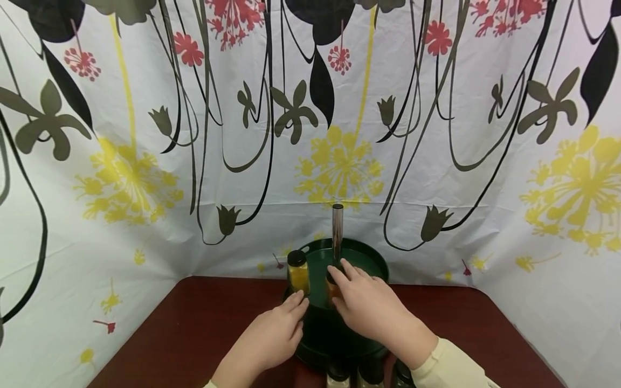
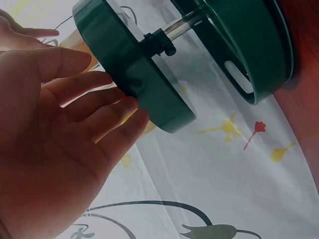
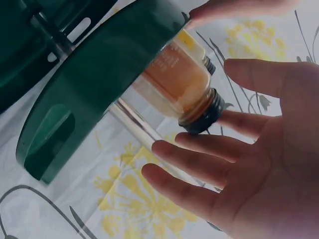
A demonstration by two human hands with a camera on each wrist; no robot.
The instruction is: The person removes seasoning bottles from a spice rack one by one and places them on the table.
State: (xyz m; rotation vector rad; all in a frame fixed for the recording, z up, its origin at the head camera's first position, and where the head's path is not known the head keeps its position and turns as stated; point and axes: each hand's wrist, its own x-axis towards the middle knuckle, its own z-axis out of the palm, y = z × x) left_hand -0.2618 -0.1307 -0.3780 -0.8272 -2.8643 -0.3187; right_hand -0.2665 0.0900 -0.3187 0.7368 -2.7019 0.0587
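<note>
A green two-tier round rack has a shiny metal post rising through its middle. On its upper tray stands a black-lidded jar of yellow powder at the left. A second jar, with orange-brown powder and a black lid, stands beside it, partly hidden by my right hand in the head view. That hand's fingers are spread around the lid without visibly gripping it. My left hand has its fingertips on the outer wall of the upper tray, its fingers nearly straight.
Several black-lidded jars, including a pale one and one beside it, stand at the near edge of view before the rack. The dark red table meets a flower-printed cloth behind and at both sides.
</note>
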